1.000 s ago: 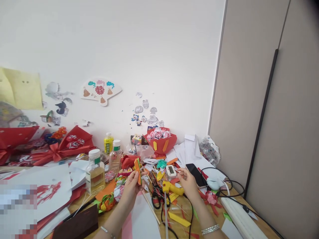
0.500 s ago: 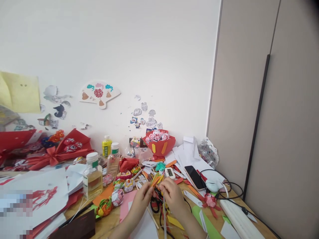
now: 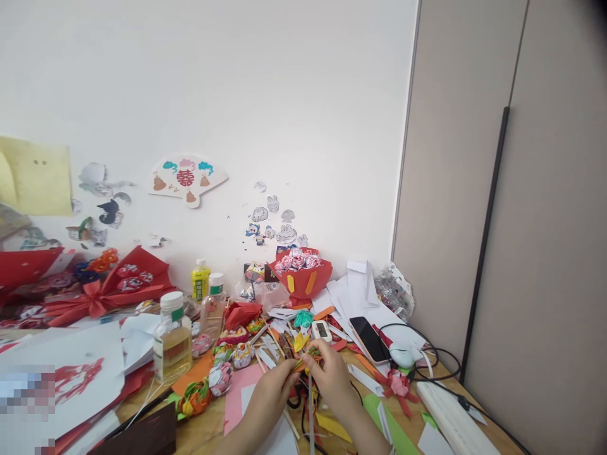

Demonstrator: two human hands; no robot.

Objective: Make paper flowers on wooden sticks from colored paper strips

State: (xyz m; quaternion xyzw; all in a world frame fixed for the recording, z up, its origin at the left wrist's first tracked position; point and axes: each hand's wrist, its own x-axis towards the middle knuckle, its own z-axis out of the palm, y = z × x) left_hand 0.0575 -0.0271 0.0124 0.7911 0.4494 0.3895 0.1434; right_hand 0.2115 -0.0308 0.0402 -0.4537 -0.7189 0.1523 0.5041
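Observation:
My left hand (image 3: 281, 384) and my right hand (image 3: 328, 368) meet low in the middle of the view, over the table. Between them they pinch a small folded paper piece in orange and green (image 3: 303, 364), mostly hidden by the fingers. A thin white strip (image 3: 311, 411) hangs down from under my right hand. Just past my fingertips sits a yellow folded paper (image 3: 300, 342). To the left of my left hand are crumpled paper flowers, a pink-white one (image 3: 220, 378) and an orange-green one (image 3: 194, 398).
A bottle of amber liquid (image 3: 171, 341) stands at the left. A phone (image 3: 368, 339), a white timer (image 3: 321, 330) and a power strip (image 3: 455, 417) lie to the right, with black cable around them. A red paper bouquet (image 3: 301, 282) stands against the wall.
My hands have closed in around the paper piece, which has tipped from upright to lower between the fingers. The view has shifted slightly.

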